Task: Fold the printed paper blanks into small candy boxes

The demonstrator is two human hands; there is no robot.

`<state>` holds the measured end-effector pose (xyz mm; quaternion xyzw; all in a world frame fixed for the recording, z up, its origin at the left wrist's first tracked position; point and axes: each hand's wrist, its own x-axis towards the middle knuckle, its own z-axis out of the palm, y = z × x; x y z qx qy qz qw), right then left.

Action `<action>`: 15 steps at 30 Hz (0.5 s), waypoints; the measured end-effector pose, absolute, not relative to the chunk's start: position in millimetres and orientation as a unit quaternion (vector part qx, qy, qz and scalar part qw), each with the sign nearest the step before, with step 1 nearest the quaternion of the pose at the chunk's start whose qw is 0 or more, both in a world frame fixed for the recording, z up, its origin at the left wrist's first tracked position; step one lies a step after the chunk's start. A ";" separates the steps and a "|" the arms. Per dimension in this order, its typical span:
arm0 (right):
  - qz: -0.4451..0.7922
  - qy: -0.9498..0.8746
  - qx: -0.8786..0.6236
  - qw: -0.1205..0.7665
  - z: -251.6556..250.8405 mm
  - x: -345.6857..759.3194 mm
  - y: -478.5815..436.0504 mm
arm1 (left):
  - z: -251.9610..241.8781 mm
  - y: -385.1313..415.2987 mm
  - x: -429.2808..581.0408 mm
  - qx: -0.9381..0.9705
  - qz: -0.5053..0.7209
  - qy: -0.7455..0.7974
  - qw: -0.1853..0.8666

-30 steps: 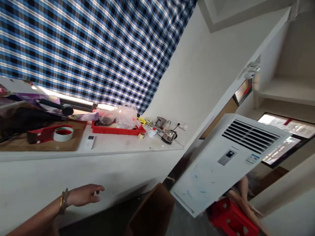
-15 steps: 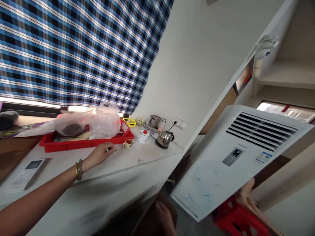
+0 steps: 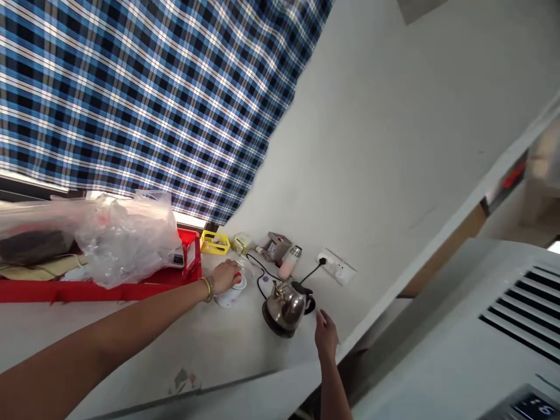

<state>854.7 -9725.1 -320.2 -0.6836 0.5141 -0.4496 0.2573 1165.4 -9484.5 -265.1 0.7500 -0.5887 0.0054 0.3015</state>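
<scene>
The red-topped white pot [image 3: 230, 296] stands on the counter [image 3: 227, 350] between the red tray [image 3: 87, 290] and the steel kettle [image 3: 285, 303]. The left hand [image 3: 225, 275] lies over its top, fingers curled shut around it. A level grasp from above, pressing the top down, seems wisest with the kettle so near; the right hand [image 3: 326, 335] hangs open and empty beside that kettle. Half a second ago the left hand was short of the pot, at the tray's edge, and the right hand was out of view.
</scene>
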 end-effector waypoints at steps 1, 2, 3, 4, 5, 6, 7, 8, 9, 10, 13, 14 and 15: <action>-0.446 0.508 -0.690 0.260 -319.1 860.9 -9744.7 | -269.8 -9501.2 1165.1 0.759 -0.001 -0.581 0.295; -0.441 0.502 -0.696 0.264 -319.4 866.4 -9761.8 | -274.8 -9514.0 1165.1 0.768 -0.009 -0.571 0.289; -0.434 0.498 -0.701 0.270 -321.0 871.2 -9776.2 | -279.3 -9523.3 1165.4 0.776 -0.018 -0.561 0.288; -0.426 0.495 -0.705 0.278 -323.8 875.3 -9788.1 | -282.8 -9529.6 1165.9 0.782 -0.027 -0.551 0.290; -0.419 0.494 -0.707 0.285 -327.3 878.7 -9797.6 | -284.6 -9533.5 1166.6 0.786 -0.035 -0.541 0.298; -0.414 0.494 -0.707 0.292 -331.1 881.7 -9805.1 | -284.3 -9535.6 1167.8 0.788 -0.041 -0.530 0.311; -0.411 0.497 -0.705 0.296 -334.8 884.2 -9810.9 | -282.0 -9536.3 1169.4 0.788 -0.045 -0.518 0.330; -0.409 0.502 -0.702 0.298 -338.0 886.4 -9815.3 | -277.9 -9535.7 1171.7 0.787 -0.047 -0.504 0.353; -0.406 0.507 -0.699 0.299 -340.4 888.2 -9818.5 | -272.5 -9533.7 1174.5 0.783 -0.049 -0.489 0.381; -0.403 0.510 -0.699 0.299 -341.9 889.6 -9820.8 | -266.6 -9529.9 1177.8 0.777 -0.053 -0.473 0.412; -0.396 0.504 -0.713 0.286 -341.3 890.3 -9823.5 | -252.3 -9504.3 1187.2 0.751 -0.075 -0.430 0.494; -0.396 0.498 -0.719 0.278 -339.8 889.3 -9823.4 | -250.3 -9490.8 1189.1 0.738 -0.097 -0.413 0.524; -0.398 0.496 -0.722 0.272 -337.8 887.8 -9823.0 | -249.9 -9475.4 1190.0 0.720 -0.127 -0.390 0.560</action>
